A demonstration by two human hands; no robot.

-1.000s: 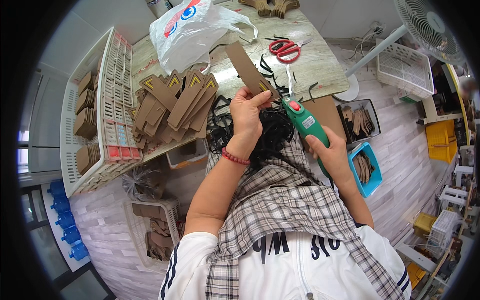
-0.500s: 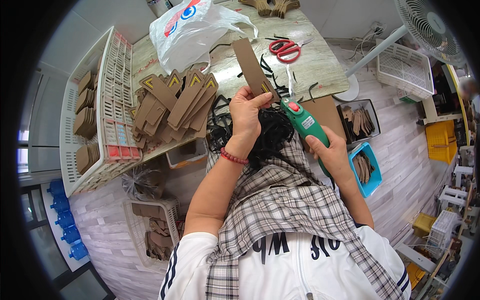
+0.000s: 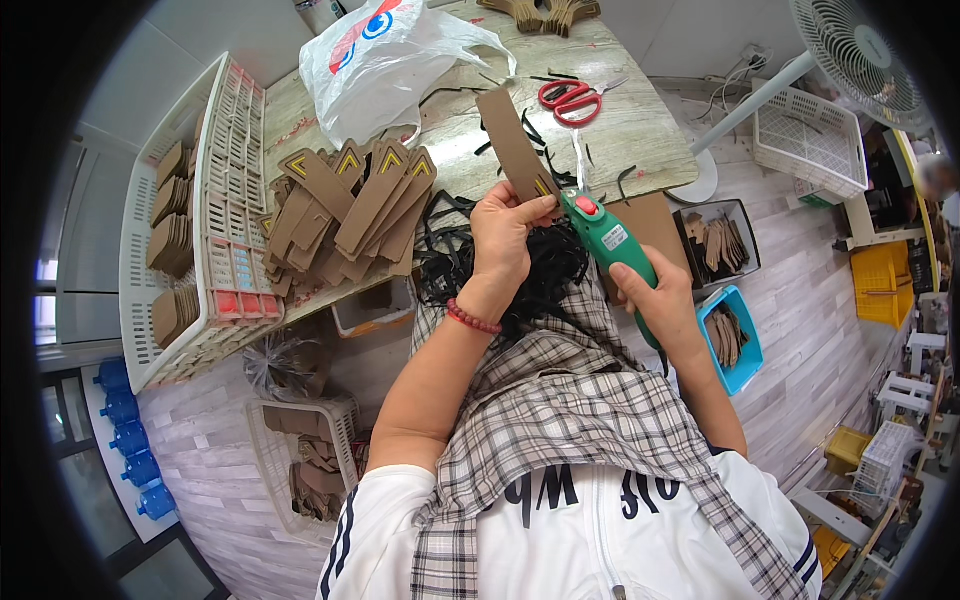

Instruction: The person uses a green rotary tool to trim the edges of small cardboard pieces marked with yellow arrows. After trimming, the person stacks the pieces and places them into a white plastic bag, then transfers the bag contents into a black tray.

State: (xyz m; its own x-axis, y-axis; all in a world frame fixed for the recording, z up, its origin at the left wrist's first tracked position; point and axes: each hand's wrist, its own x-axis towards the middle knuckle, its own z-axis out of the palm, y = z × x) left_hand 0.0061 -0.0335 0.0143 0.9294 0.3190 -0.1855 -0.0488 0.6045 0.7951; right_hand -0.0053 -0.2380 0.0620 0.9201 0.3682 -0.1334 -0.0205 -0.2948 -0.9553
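My left hand (image 3: 503, 235) pinches the lower end of a brown fabric-like strip (image 3: 508, 145), which has yellow stitching near that end. In my right hand (image 3: 662, 305) is a green handheld power tool (image 3: 612, 235) with a red button; its working tip meets or almost meets the strip's lower end beside my left fingers. Whether the two touch, I cannot tell. Black trimmings (image 3: 545, 260) lie heaped on my lap below. To the left, a pile of similar brown strips (image 3: 350, 215) with yellow chevrons spreads over the table (image 3: 640, 120).
Red-handled scissors (image 3: 570, 100) and a white plastic bag (image 3: 370, 75) lie on the table. White crates (image 3: 235, 180) stand at its left. On the right are a blue bin (image 3: 758, 345) and a black-rimmed box (image 3: 755, 225) with brown pieces, plus a fan (image 3: 865, 55).
My left hand and the strip have shifted slightly right, bringing the strip's lower end closer to the tool's tip. The right hand and the tool have barely moved.
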